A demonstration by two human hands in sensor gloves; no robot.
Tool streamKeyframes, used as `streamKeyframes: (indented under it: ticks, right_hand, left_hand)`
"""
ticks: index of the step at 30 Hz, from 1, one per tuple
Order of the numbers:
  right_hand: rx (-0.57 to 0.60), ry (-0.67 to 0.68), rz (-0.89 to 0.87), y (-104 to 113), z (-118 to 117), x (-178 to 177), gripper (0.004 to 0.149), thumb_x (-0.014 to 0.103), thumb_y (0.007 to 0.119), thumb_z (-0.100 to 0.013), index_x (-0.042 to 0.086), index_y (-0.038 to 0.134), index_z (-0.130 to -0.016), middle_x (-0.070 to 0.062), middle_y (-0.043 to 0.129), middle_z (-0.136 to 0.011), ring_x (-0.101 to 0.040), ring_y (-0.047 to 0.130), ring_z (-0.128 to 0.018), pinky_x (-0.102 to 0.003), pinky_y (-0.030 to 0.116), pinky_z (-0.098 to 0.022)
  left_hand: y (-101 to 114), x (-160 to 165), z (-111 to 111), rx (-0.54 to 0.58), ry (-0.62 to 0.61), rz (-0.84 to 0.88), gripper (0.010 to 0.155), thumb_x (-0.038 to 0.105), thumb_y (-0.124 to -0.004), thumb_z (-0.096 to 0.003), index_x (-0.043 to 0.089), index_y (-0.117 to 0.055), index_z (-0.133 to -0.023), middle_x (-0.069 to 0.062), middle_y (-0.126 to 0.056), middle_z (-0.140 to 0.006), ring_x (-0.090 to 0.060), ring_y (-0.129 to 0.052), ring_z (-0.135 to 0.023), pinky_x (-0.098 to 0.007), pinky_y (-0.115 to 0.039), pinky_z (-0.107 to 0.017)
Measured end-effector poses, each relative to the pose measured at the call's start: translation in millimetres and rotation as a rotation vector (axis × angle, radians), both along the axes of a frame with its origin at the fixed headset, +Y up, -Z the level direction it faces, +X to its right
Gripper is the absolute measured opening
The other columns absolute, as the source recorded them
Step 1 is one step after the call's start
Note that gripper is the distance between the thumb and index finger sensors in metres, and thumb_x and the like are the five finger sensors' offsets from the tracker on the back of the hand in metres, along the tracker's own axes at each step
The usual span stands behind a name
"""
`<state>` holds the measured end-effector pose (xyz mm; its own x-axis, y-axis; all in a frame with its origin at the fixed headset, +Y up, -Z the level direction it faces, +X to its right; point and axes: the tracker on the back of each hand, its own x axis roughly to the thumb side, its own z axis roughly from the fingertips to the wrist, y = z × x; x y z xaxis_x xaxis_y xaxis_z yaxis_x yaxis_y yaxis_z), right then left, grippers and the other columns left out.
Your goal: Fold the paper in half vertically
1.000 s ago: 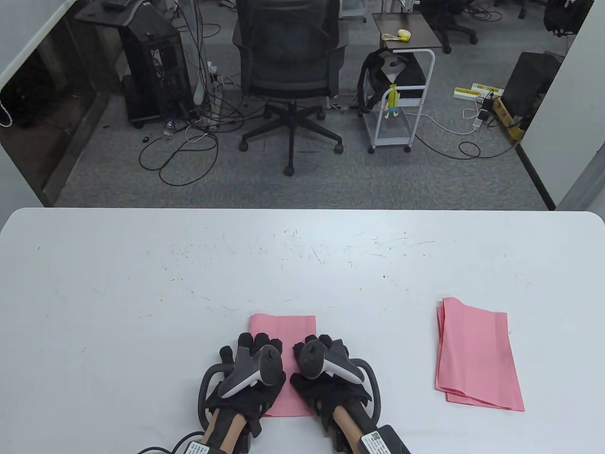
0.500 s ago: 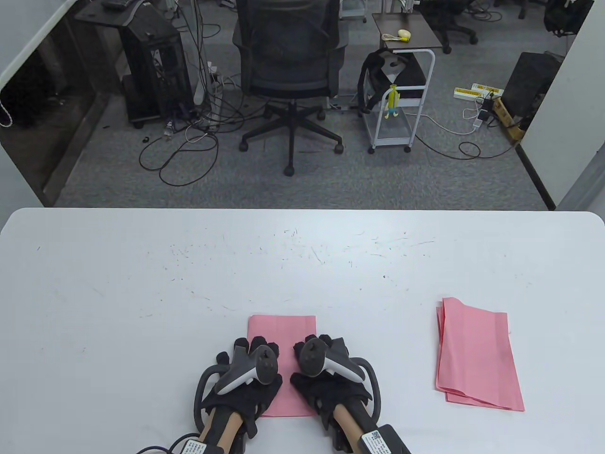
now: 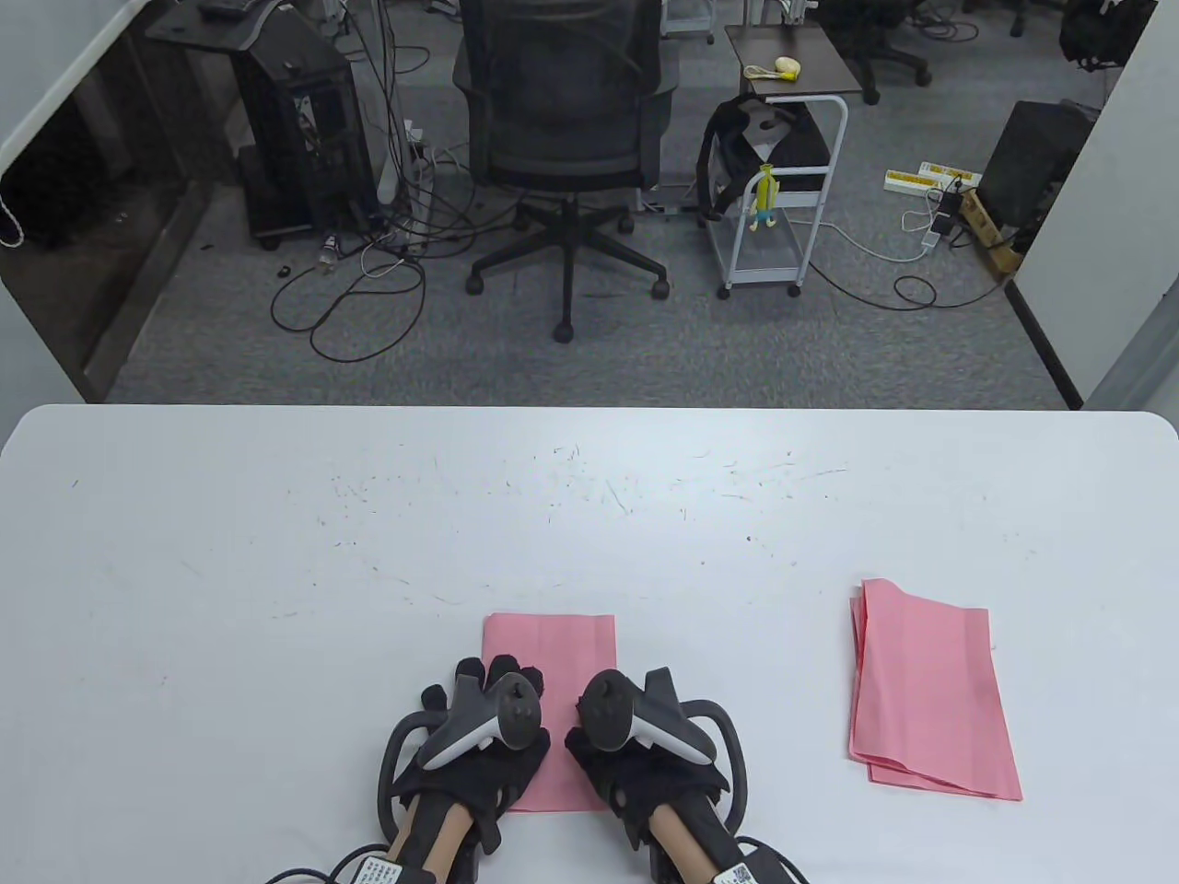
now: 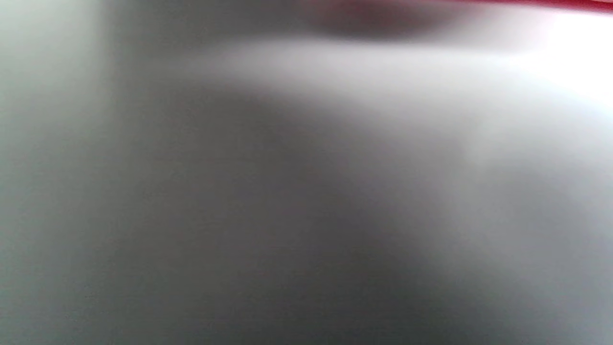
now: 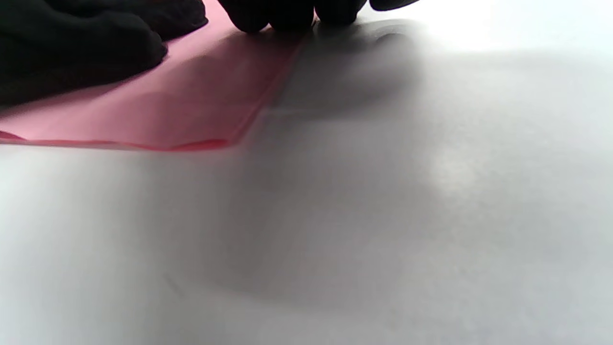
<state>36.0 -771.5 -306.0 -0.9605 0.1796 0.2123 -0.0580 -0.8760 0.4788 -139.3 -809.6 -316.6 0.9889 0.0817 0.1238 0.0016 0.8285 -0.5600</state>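
Note:
A folded pink paper lies flat on the white table near its front edge. My left hand rests on the paper's left part with the fingers spread on it. My right hand rests over the paper's right edge. In the right wrist view its fingertips press down on the edge of the paper. The left wrist view is a blur of table with a thin strip of the paper at the top.
A small stack of folded pink sheets lies on the table to the right of my hands. Beyond the table's far edge stand an office chair and a white cart.
My right hand has slid back along the paper's right edge toward the front of the table. My left hand shifted slightly back and left, then held still. The paper has not moved.

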Motion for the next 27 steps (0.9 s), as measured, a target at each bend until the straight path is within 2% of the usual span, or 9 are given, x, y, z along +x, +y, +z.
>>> streamKeyframes:
  ticks: [13, 18, 27]
  right_hand:
    - [-0.017, -0.046, 0.018, -7.3, -8.4, -1.6, 0.06, 0.053, 0.06, -0.051, 0.027, 0.055, -0.104, -0.003, 0.053, -0.112, -0.03, 0.054, -0.103, -0.05, 0.053, -0.075]
    - [-0.05, -0.114, 0.056, -11.7, -27.1, -5.9, 0.061, 0.054, 0.059, -0.051, 0.031, 0.048, -0.106, 0.001, 0.044, -0.115, -0.028, 0.047, -0.106, -0.049, 0.048, -0.077]
    - [-0.083, -0.196, 0.065, -15.4, -74.4, -13.5, 0.063, 0.055, 0.059, -0.051, 0.031, 0.042, -0.107, 0.002, 0.036, -0.116, -0.027, 0.039, -0.107, -0.049, 0.044, -0.078]
  left_hand:
    - [0.3, 0.0, 0.0, -0.001, -0.006, 0.0, 0.074, 0.063, -0.038, -0.0539, 0.037, -0.003, -0.114, 0.005, 0.005, -0.122, -0.038, 0.002, -0.112, -0.068, -0.013, -0.078]
    - [0.4, -0.1, 0.1, 0.0, -0.006, 0.001, 0.074, 0.063, -0.038, -0.0539, 0.037, -0.003, -0.114, 0.005, 0.005, -0.122, -0.038, 0.002, -0.112, -0.068, -0.013, -0.078]
    - [0.4, 0.2, 0.5, 0.001, -0.007, -0.004, 0.074, 0.063, -0.038, -0.0536, 0.037, -0.003, -0.114, 0.005, 0.005, -0.122, -0.038, 0.002, -0.112, -0.068, -0.013, -0.078]
